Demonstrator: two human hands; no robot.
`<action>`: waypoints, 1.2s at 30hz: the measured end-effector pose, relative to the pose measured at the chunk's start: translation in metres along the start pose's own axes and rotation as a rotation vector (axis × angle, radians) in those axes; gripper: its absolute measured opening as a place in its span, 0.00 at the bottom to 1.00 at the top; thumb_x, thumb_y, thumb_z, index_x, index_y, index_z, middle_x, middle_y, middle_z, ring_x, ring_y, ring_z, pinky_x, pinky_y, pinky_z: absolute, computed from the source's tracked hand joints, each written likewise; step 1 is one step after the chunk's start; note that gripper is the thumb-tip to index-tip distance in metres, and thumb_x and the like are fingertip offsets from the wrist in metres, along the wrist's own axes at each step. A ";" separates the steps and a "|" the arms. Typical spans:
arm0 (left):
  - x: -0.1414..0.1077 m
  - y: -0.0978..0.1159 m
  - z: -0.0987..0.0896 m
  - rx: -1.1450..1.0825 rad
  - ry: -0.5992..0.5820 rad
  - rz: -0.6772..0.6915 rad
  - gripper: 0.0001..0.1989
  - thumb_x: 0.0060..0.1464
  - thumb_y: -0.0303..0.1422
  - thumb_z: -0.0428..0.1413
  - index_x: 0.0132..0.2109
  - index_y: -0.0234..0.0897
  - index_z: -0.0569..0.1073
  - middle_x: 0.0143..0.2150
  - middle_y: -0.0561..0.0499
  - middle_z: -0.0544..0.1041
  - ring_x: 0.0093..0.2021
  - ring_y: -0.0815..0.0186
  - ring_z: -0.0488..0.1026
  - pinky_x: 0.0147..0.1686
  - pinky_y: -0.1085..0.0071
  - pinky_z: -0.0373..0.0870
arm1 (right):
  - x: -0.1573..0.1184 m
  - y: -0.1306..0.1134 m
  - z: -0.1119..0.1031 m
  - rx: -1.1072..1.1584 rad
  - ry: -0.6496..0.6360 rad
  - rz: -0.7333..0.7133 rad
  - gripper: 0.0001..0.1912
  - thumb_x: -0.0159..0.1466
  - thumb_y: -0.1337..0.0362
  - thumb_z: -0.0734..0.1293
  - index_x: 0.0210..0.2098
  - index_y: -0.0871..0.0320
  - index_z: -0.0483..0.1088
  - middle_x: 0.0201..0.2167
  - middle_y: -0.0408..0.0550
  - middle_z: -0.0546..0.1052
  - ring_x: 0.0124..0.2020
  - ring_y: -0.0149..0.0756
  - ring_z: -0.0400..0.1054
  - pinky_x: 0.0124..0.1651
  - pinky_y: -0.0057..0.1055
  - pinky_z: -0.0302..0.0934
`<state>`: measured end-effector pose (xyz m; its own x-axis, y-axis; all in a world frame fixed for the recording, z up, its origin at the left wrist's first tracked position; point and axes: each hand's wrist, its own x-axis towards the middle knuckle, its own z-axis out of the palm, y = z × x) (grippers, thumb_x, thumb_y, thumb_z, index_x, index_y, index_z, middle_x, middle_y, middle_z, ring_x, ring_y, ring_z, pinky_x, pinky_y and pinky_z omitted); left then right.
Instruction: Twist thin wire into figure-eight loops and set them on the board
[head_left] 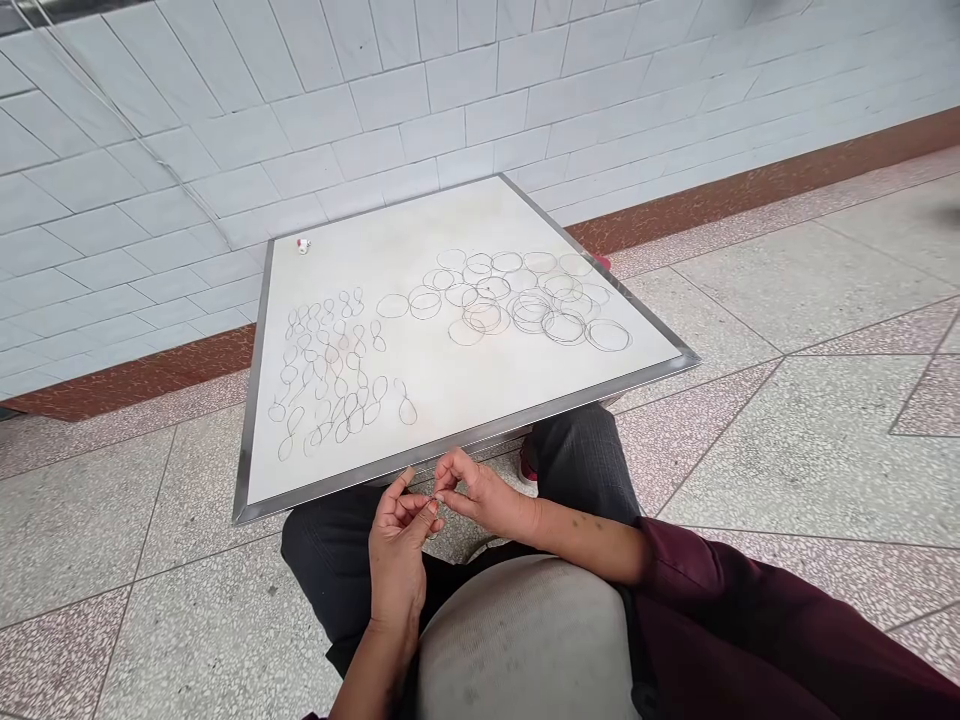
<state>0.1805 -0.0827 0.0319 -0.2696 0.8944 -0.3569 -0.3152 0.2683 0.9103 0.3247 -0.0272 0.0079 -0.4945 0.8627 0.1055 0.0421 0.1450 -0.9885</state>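
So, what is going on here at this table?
A seated person pinches something small and thin between the left hand and the right hand, just in front of a white metal-edged table. On the table lie thin dark loops: narrow twisted ones on the left, round ones on the right.

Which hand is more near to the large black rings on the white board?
Right hand: just off the board's near edge, below the large black rings. Left hand: farther, lower left of them.
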 end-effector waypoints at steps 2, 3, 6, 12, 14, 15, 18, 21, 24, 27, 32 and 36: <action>0.000 0.002 -0.001 -0.017 0.004 -0.038 0.31 0.41 0.31 0.69 0.55 0.37 0.73 0.30 0.55 0.76 0.30 0.70 0.72 0.34 0.72 0.70 | 0.000 0.003 -0.001 0.034 -0.010 -0.015 0.06 0.65 0.65 0.65 0.40 0.54 0.61 0.34 0.44 0.73 0.37 0.35 0.69 0.42 0.34 0.64; 0.000 0.004 -0.001 -0.024 0.006 -0.054 0.31 0.40 0.31 0.69 0.54 0.37 0.73 0.30 0.55 0.76 0.30 0.70 0.72 0.34 0.72 0.71 | 0.000 0.004 -0.002 0.050 -0.013 -0.016 0.06 0.65 0.63 0.65 0.39 0.54 0.62 0.34 0.44 0.73 0.38 0.35 0.69 0.42 0.35 0.64; 0.000 0.006 -0.001 -0.028 0.014 -0.081 0.32 0.39 0.31 0.70 0.54 0.37 0.74 0.29 0.56 0.76 0.29 0.70 0.73 0.33 0.73 0.71 | 0.001 0.009 -0.003 0.117 0.003 0.012 0.09 0.65 0.58 0.67 0.39 0.54 0.64 0.36 0.44 0.74 0.36 0.35 0.69 0.41 0.35 0.65; 0.001 0.007 0.001 0.044 0.002 -0.102 0.35 0.38 0.32 0.70 0.56 0.37 0.72 0.27 0.55 0.76 0.31 0.67 0.75 0.29 0.73 0.72 | 0.002 0.024 0.001 0.283 -0.018 0.052 0.16 0.63 0.52 0.69 0.45 0.54 0.65 0.34 0.42 0.74 0.34 0.33 0.70 0.42 0.35 0.65; 0.001 0.006 0.001 0.083 0.000 -0.093 0.36 0.38 0.33 0.69 0.57 0.36 0.71 0.27 0.54 0.76 0.31 0.65 0.75 0.28 0.72 0.71 | 0.002 0.028 0.003 0.316 -0.026 0.066 0.17 0.62 0.52 0.69 0.45 0.54 0.66 0.33 0.41 0.74 0.33 0.32 0.70 0.41 0.35 0.65; 0.002 0.006 0.001 0.104 -0.002 -0.087 0.36 0.38 0.33 0.69 0.58 0.36 0.71 0.27 0.54 0.76 0.32 0.64 0.75 0.28 0.72 0.71 | 0.002 0.029 0.004 0.327 -0.025 0.072 0.17 0.62 0.52 0.69 0.45 0.54 0.66 0.33 0.41 0.74 0.33 0.32 0.70 0.41 0.35 0.65; 0.004 0.005 0.000 0.175 -0.010 -0.054 0.36 0.40 0.34 0.68 0.58 0.35 0.70 0.26 0.54 0.75 0.31 0.65 0.74 0.27 0.74 0.69 | 0.002 0.030 0.005 0.342 -0.018 0.079 0.16 0.62 0.52 0.69 0.44 0.55 0.67 0.32 0.41 0.73 0.32 0.32 0.69 0.40 0.34 0.65; 0.006 0.001 -0.001 0.274 -0.019 0.011 0.34 0.43 0.34 0.67 0.59 0.35 0.70 0.25 0.56 0.75 0.28 0.67 0.70 0.25 0.75 0.66 | 0.002 0.028 0.006 0.325 -0.006 0.077 0.13 0.63 0.54 0.68 0.41 0.56 0.68 0.33 0.43 0.73 0.32 0.32 0.68 0.39 0.33 0.64; 0.008 -0.003 0.000 0.369 -0.021 0.060 0.32 0.45 0.34 0.65 0.59 0.36 0.70 0.25 0.57 0.73 0.26 0.68 0.67 0.25 0.74 0.65 | 0.002 0.028 0.010 0.273 0.019 0.089 0.10 0.62 0.57 0.68 0.36 0.56 0.68 0.32 0.43 0.72 0.31 0.32 0.66 0.37 0.32 0.62; 0.011 -0.009 0.002 0.443 0.013 0.135 0.29 0.46 0.34 0.64 0.57 0.38 0.73 0.24 0.57 0.73 0.25 0.67 0.68 0.27 0.72 0.66 | 0.002 0.032 0.016 0.213 0.087 0.122 0.08 0.61 0.59 0.68 0.33 0.56 0.66 0.28 0.41 0.69 0.30 0.32 0.63 0.35 0.31 0.60; 0.016 -0.014 0.001 0.404 0.016 0.130 0.31 0.45 0.33 0.64 0.58 0.38 0.71 0.25 0.56 0.73 0.26 0.66 0.69 0.27 0.72 0.66 | 0.004 0.039 0.016 0.338 0.096 0.216 0.12 0.59 0.56 0.70 0.33 0.56 0.65 0.28 0.40 0.69 0.29 0.31 0.63 0.36 0.31 0.59; 0.016 -0.010 -0.003 0.215 -0.005 0.000 0.40 0.43 0.33 0.65 0.64 0.32 0.62 0.26 0.56 0.74 0.27 0.68 0.68 0.25 0.74 0.64 | 0.005 0.040 0.008 0.495 -0.044 0.226 0.19 0.57 0.50 0.72 0.37 0.58 0.68 0.29 0.41 0.71 0.31 0.31 0.65 0.38 0.32 0.61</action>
<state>0.1768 -0.0720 0.0165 -0.2649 0.8961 -0.3560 -0.1135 0.3377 0.9344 0.3174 -0.0208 -0.0322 -0.5565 0.8236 -0.1093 -0.2574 -0.2960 -0.9199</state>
